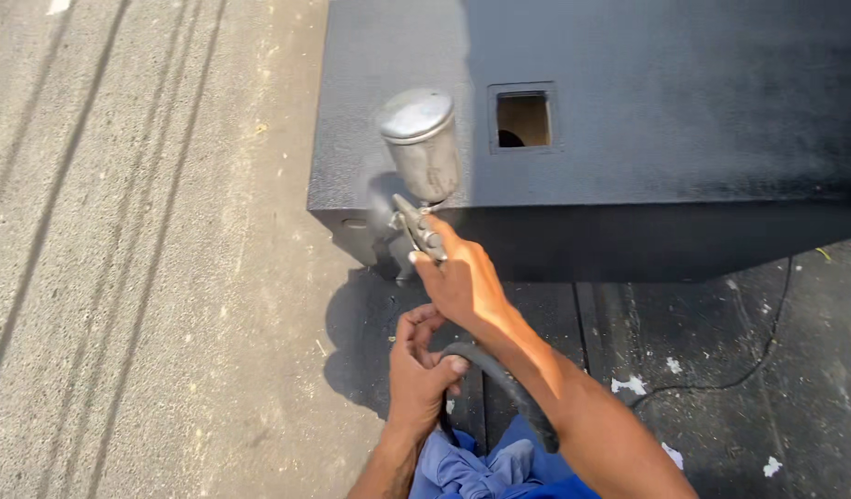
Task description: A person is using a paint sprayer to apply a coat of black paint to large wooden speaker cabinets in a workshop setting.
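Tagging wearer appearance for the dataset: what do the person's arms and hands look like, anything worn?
Both forearms are bare from elbow to wrist: no sleeves in view, no gloves, no watch or rings visible. The left hand and right hand are uncovered. Blue cloth, crumpled and folded, shows at the bottom edge between the arms; whether it is clothing cannot be told.

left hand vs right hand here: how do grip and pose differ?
The right hand grips the handle of the grey metal spray gun with its silver cup, arm stretched toward the big black-painted box; the left hand sits lower and nearer the body. The right wraps the gun; the left curls around the black rubber hose. Both are bare and closed on something.
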